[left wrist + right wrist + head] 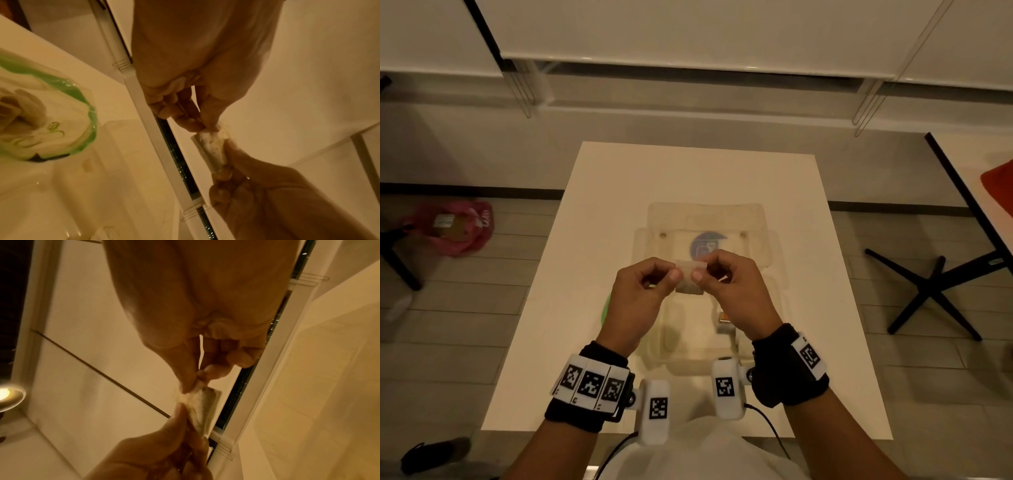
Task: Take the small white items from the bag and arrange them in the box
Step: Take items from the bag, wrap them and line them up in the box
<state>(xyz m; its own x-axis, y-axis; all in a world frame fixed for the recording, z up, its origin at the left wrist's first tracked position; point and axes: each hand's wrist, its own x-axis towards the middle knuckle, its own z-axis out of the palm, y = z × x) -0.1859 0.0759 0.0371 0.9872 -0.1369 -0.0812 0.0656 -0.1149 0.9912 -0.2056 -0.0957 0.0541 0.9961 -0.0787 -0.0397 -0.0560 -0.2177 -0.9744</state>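
Mid-frame above the clear box, left hand and right hand are both pinching one small white sachet, fingers curled tight. Risk: opposing pulls tearing it, spilling contents.

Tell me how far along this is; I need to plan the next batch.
Done: hard to tell; the clear box lies open on the table, its contents unclear. In hand: the left hand and right hand both pinch one white sachet above the box. Left: placing it, plus the sachets still in the green-rimmed bag.
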